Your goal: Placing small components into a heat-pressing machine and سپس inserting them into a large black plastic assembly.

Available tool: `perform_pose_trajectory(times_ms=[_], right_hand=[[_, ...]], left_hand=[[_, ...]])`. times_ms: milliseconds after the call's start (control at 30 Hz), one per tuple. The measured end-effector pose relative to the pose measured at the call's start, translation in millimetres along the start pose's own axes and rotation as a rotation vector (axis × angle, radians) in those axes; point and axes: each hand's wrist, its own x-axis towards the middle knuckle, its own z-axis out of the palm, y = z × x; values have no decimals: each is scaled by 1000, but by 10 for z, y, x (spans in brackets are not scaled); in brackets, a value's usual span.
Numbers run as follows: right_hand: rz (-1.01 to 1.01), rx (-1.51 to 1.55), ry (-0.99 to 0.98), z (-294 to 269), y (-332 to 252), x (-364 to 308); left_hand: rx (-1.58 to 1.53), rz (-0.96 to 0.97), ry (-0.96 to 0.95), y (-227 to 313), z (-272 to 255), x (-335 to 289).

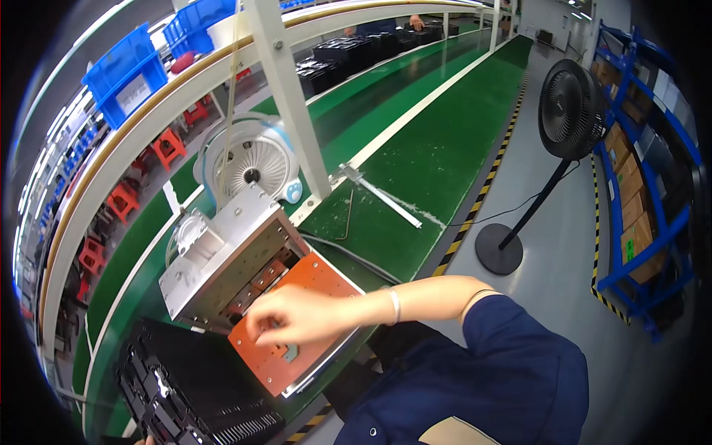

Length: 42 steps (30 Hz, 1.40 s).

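Observation:
My right hand point(293, 315) is over an orange plate point(315, 278) on the front of a metal press-like fixture point(230, 237). Its fingers are curled in a pinch, and anything between them is hidden. Just below the fingers, a small grey-green piece point(291, 353) shows on the plate. Of my left hand point(148, 440), only a bit of finger appears at the lower edge, against a stack of black plastic trays point(200, 378). Its grip is out of sight. Small black and shiny parts point(161, 382) sit on the stack's left side.
Behind the fixture are a white fan point(252, 159) and a post point(285, 96). A caliper-like tool point(382, 196) and a hex key point(348, 215) lie on the green bench point(415, 148). To the right stand a black floor fan point(569, 110) and blue shelving point(645, 185) with cartons.

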Motion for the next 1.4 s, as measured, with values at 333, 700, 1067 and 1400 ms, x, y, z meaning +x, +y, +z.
perform_pose_trajectory(times_ms=[333, 700, 1067, 1400], right_hand=[[-565, -470, -254, 1169, -399, 986], [-518, -482, -418, 1450, -438, 986], [-545, -424, -395, 1460, -381, 1073], [-474, -236, -85, 1329, -283, 980]], left_hand=[[-313, 23, -42, -295, 11, 203], [-925, -119, 3, -521, 75, -180], [-1729, -42, 209, -258, 567, -592], [-1703, 7, 302, -762, 373, -249]])
